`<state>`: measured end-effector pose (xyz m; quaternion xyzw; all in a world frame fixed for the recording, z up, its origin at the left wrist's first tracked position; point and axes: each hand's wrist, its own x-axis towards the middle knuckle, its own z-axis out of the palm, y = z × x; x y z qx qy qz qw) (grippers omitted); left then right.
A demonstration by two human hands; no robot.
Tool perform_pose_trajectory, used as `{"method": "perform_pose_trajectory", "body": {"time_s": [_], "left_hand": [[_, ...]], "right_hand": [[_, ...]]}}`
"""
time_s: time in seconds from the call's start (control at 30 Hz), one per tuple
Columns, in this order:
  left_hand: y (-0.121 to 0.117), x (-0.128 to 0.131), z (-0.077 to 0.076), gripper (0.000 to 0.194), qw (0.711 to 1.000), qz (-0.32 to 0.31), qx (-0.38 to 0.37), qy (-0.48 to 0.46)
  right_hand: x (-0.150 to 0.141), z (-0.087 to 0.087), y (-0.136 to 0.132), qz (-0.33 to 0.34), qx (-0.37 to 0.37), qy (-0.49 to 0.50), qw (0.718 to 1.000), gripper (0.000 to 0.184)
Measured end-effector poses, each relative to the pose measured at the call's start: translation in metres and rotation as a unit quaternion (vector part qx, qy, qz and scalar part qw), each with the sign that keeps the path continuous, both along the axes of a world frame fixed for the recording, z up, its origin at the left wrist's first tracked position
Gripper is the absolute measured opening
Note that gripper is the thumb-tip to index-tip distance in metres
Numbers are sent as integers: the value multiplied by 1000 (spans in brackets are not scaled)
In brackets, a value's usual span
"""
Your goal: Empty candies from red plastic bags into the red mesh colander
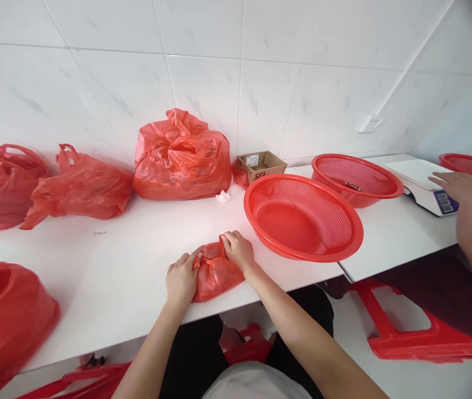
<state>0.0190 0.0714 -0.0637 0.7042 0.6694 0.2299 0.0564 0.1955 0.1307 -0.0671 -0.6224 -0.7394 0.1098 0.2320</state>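
A small, filled red plastic bag lies at the front edge of the white table, its top gathered. My left hand is closed on the bag's left side, thumb and fingers pinching the plastic. On the upper right, my right hand grips another part of the bag's gathered plastic. What the bag contains is hidden by the red film. Just right of my right hand stands a red plastic colander basket with nothing visible inside.
Several larger red bags, including a bulky one, line the wall and left side. A cardboard box, a second red basket and a digital scale stand rightward. A co-worker's hand hovers by the scale. Crumpled white tissue lies mid-table.
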Motion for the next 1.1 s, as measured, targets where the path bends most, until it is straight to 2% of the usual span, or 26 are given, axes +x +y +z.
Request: {"method": "perform_pose_trajectory", "body": {"time_s": [0.37,0.53,0.63,0.77,0.87,0.93,1.03,1.1], "left_hand": [[1,0,-5,41,999,-7,-13,38],[-4,-4,2,42,1000,-21,-4,8],[-21,-17,12,46,999,-26,6,-28],[-60,-29,22,46,998,-31,20,-49],[-88,-21,30,42,995,-85,-8,-42],[-98,-11,39,40,993,-107,-16,-41],[-90,-2,56,39,984,-135,-14,-114],[-74,1,64,41,950,-154,-43,-268]], "right_hand": [[-4,-7,-1,1,-13,-7,1000,31],[0,-2,3,-3,-33,36,999,29],[6,1,17,-5,-62,75,995,32],[3,5,40,-31,-94,109,989,31],[-10,8,50,-59,-98,113,987,26],[-18,11,52,-61,-94,115,987,22],[-24,16,50,-42,-81,129,987,21],[-25,23,45,-22,-68,149,986,22]]}}
